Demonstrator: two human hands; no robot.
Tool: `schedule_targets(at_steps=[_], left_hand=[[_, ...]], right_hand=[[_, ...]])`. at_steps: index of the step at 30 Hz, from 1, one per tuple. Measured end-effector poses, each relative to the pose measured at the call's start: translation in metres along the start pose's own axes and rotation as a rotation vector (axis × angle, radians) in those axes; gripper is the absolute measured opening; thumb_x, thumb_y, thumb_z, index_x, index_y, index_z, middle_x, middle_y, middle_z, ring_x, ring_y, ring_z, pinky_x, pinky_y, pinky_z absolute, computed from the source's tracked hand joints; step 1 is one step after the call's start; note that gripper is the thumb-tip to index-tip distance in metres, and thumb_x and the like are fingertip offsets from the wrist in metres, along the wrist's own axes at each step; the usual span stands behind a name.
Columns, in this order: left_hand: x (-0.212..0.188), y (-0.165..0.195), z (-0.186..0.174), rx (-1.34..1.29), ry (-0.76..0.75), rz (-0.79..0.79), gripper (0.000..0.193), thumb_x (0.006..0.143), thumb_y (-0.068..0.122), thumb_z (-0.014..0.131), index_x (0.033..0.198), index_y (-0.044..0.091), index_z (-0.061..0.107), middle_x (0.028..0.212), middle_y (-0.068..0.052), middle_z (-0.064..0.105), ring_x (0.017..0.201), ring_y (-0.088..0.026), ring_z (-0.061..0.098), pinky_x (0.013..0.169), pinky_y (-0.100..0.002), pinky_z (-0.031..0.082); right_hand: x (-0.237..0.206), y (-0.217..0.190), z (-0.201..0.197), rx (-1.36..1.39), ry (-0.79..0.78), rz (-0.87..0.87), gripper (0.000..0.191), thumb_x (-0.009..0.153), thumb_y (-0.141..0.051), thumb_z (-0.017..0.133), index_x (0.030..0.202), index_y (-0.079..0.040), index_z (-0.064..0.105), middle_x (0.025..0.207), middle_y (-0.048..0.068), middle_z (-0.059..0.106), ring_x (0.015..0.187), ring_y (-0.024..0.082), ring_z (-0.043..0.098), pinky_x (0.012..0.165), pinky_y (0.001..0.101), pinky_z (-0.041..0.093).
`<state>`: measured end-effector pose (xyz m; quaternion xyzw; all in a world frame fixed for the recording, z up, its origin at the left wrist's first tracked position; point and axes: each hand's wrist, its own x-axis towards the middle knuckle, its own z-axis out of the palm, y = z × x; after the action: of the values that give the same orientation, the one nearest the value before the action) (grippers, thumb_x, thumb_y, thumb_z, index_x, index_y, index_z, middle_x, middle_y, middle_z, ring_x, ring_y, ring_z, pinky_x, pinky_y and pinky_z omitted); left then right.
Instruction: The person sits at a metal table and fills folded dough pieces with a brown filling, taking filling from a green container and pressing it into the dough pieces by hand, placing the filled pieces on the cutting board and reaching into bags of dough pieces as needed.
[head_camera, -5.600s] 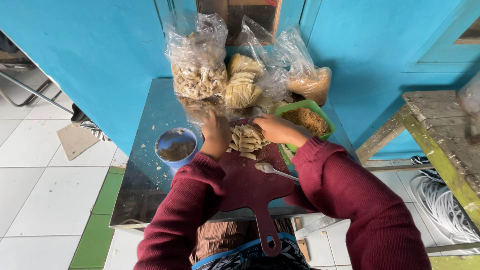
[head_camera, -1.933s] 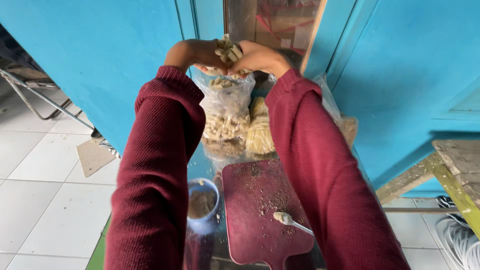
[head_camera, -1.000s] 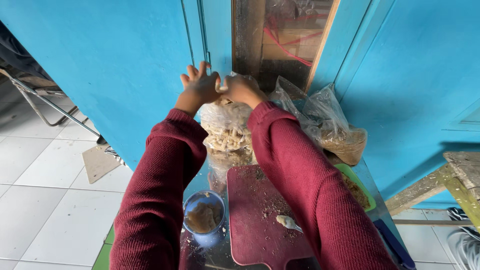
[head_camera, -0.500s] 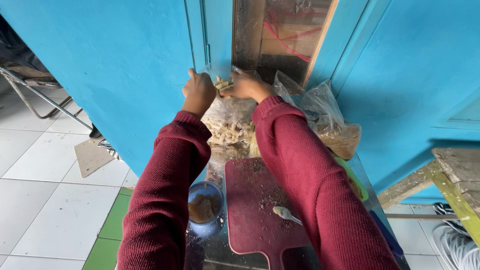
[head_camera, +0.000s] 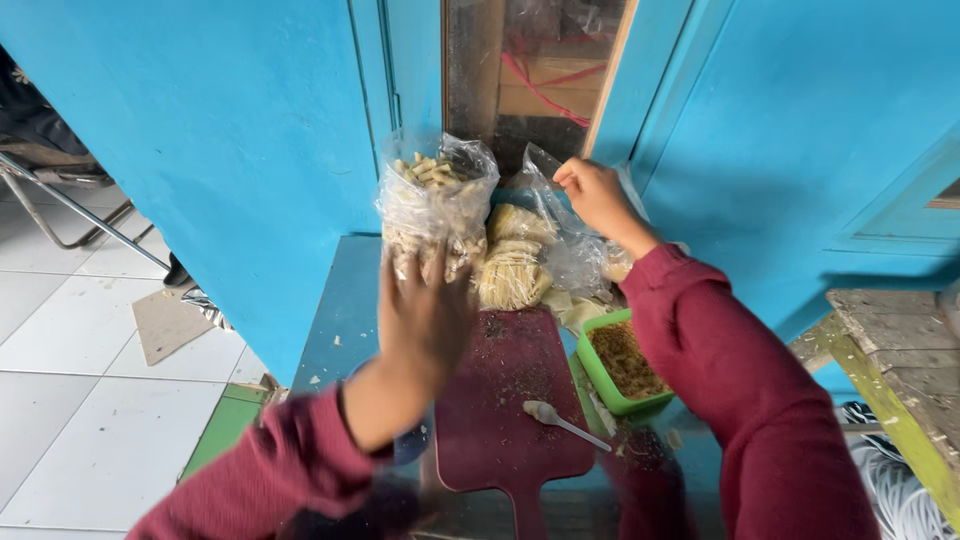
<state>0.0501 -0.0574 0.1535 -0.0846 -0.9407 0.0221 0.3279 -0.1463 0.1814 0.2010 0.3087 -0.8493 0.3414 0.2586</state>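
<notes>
Where both hands earlier met atop the snack bag (head_camera: 436, 205), left hand (head_camera: 425, 318) spreads open, right hand (head_camera: 592, 195) pinches clear bag (head_camera: 560, 215)

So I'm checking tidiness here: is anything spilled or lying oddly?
Yes. Crumbs are scattered over the dark red cutting board, and a pale spoon lies loose on it. Scraps litter the blue table too. The clear bags stand upright.

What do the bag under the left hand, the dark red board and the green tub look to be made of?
Bag: thin clear plastic film; it crinkles, glints and shows the pale pieces inside. Board: probably hard plastic, matte dark red, scuffed and speckled with crumbs. Green tub: apparently moulded plastic, with an even bright colour and a thin smooth rim.
</notes>
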Motion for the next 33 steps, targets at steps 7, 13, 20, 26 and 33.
schedule_targets(at_steps=[7,13,20,26,33], left_hand=[[-0.128,0.086,0.006,-0.325,-0.044,0.25,0.041,0.091,0.023,0.06,0.129,0.008,0.064,0.146,-0.012,0.053,0.137,-0.033,0.047,0.12,-0.06,0.023],[-0.123,0.072,0.049,-0.422,0.043,0.286,0.046,0.087,0.016,0.061,0.132,0.011,0.064,0.148,-0.01,0.054,0.14,-0.031,0.047,0.119,-0.06,0.025],[-0.124,0.065,0.07,-0.652,-0.026,0.318,0.044,0.085,0.013,0.065,0.129,0.011,0.065,0.143,-0.01,0.055,0.139,-0.032,0.045,0.116,-0.06,0.027],[-0.127,0.067,0.078,-0.704,-0.034,0.294,0.034,0.09,0.013,0.065,0.123,0.011,0.068,0.143,-0.008,0.057,0.14,-0.03,0.046,0.116,-0.059,0.028],[-0.12,0.062,0.078,-0.724,-0.059,0.253,0.036,0.085,0.01,0.066,0.121,0.011,0.068,0.141,-0.009,0.057,0.138,-0.033,0.046,0.114,-0.059,0.029]], right_hand=[[-0.003,0.061,0.037,0.229,-0.313,0.034,0.022,0.089,0.0,0.067,0.11,-0.004,0.072,0.097,0.014,0.077,0.087,0.019,0.072,0.077,0.0359,0.057],[0.005,0.055,0.044,-0.416,-0.408,0.031,0.02,0.09,-0.002,0.067,0.108,-0.005,0.076,0.098,0.02,0.074,0.086,0.032,0.07,0.073,0.0412,0.053],[0.023,0.043,0.062,-0.322,-0.446,-0.095,0.027,0.087,-0.004,0.069,0.114,-0.006,0.072,0.106,0.014,0.071,0.104,0.03,0.064,0.098,0.0424,0.047],[0.023,0.063,0.085,-0.185,-0.543,-0.215,0.048,0.085,0.002,0.066,0.131,-0.012,0.07,0.13,0.014,0.066,0.122,0.035,0.057,0.108,0.0422,0.043],[0.01,0.071,0.093,-0.248,-0.379,-0.304,0.057,0.08,-0.004,0.071,0.136,-0.007,0.061,0.133,0.027,0.062,0.118,0.039,0.063,0.096,0.0412,0.052]])
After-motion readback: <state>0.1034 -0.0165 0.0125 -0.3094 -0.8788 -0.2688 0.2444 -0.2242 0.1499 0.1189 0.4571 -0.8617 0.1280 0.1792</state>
